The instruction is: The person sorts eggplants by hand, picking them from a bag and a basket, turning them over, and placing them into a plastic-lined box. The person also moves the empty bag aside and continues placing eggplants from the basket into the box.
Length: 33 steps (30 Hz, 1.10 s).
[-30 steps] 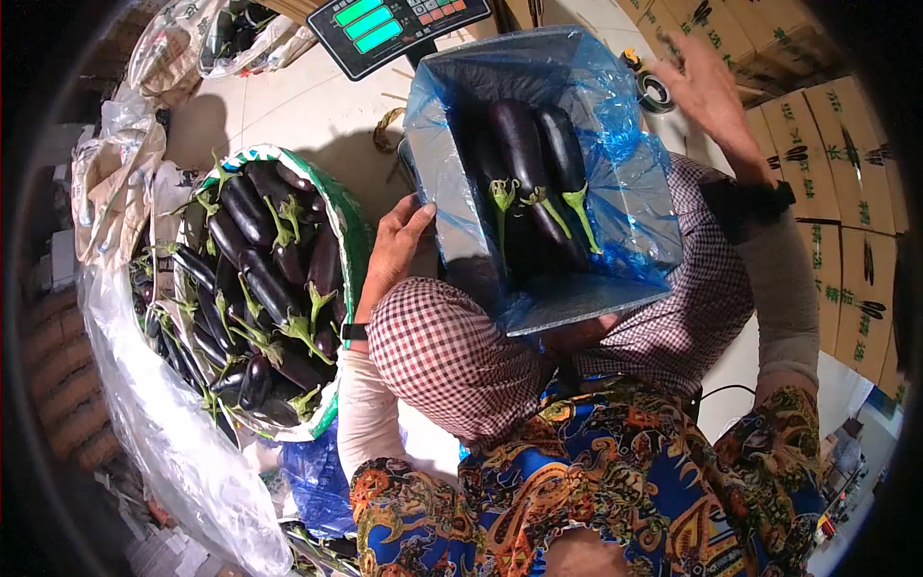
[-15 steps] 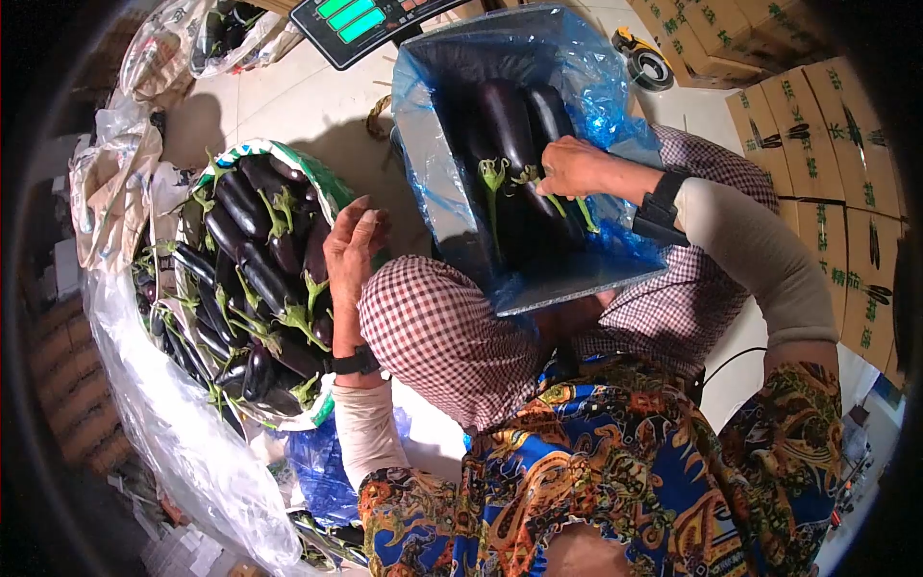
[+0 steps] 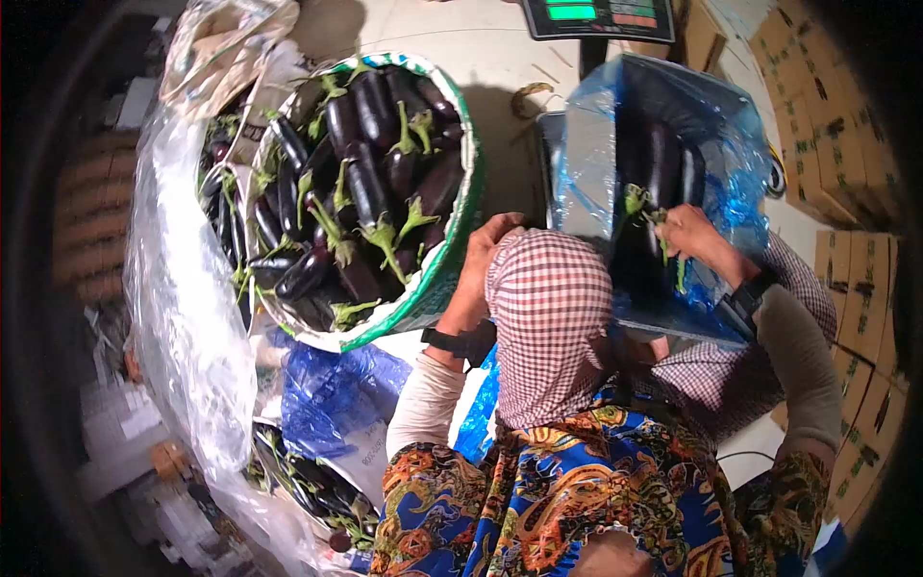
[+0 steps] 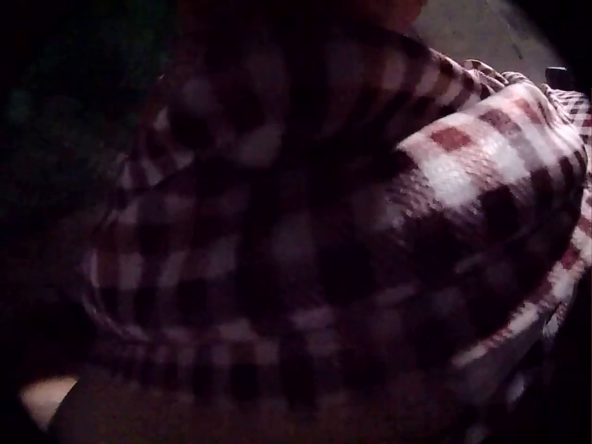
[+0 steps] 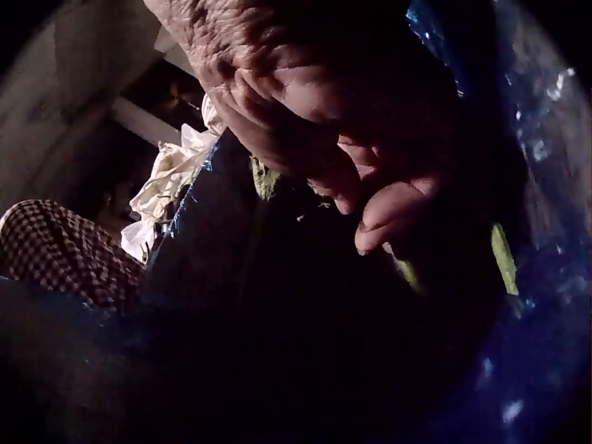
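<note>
Crumpled, translucent plastic sheet [image 3: 192,317], nine o'clock; round-mouthed, green-rimmed sack [image 3: 471,183] of glossy eggplants [image 3: 368,183], ten o'clock; left hand [image 3: 487,258], grip relaxed, fingers loosely bent beside a checked-cloth knee [image 3: 550,317], centre; box [image 3: 588,163] lined with wrinkled blue film [image 3: 745,183], two o'clock; inside, a smooth, elongated eggplant [image 3: 662,163], its green stalk grasped by the right hand [image 3: 694,236].

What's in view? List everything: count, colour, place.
Sack: one, white and green, left.
Sack eggplants: many, purple, in sack.
Box: one, blue-lined, right of sack.
Box eggplants: at least three, purple, in box.
Scale: one, black, beyond box.
Cartons: several, brown, far right.
Sheet: one, clear, left of sack.
Bag: one, blue, nearer than sack.
Other eggplants: several, purple, lower left.
Cloth: count unclear, red-white check, centre.
Shirt: one, multicoloured, lower centre.
Left hand: one, black strap, beside cloth.
Right hand: one, black strap, in box.
</note>
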Tool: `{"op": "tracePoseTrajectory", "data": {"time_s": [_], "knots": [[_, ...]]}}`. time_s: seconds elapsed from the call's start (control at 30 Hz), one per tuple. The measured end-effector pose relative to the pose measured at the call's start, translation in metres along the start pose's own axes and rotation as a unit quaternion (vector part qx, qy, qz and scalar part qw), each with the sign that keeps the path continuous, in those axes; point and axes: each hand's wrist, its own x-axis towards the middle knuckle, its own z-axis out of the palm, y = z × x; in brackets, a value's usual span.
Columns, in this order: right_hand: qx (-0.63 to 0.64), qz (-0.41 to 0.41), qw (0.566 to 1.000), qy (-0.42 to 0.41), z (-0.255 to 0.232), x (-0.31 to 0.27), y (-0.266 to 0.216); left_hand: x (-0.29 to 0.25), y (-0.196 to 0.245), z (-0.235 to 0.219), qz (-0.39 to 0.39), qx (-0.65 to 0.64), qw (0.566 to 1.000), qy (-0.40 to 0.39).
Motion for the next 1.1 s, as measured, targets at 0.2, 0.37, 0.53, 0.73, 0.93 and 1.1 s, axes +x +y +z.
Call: {"op": "tracePoseTrajectory", "data": {"time_s": [0.2,0.37,0.53,0.73,0.93,1.1], "knots": [[0.057,0.073,0.994,-0.054,0.001,0.0,0.0,-0.007,-0.009,-0.006,-0.004,-0.024,0.999,0.025],[0.092,0.033,0.995,-0.03,0.005,-0.014,-0.012,-0.018,-0.025,-0.014,0.026,0.006,0.999,0.019],[0.063,0.021,0.996,-0.062,0.003,0.002,0.012,-0.033,-0.036,-0.02,0.129,0.109,0.984,0.06],[0.026,0.034,0.998,-0.043,0.006,0.005,0.013,-0.065,-0.001,-0.03,0.141,0.184,0.968,0.1],[0.1,-0.002,0.993,-0.069,0.003,-0.011,-0.001,-0.078,0.023,-0.051,0.19,0.191,0.954,0.129],[0.108,0.019,0.991,-0.072,0.001,-0.021,-0.017,-0.09,0.034,-0.063,0.191,0.19,0.947,0.176]]}}
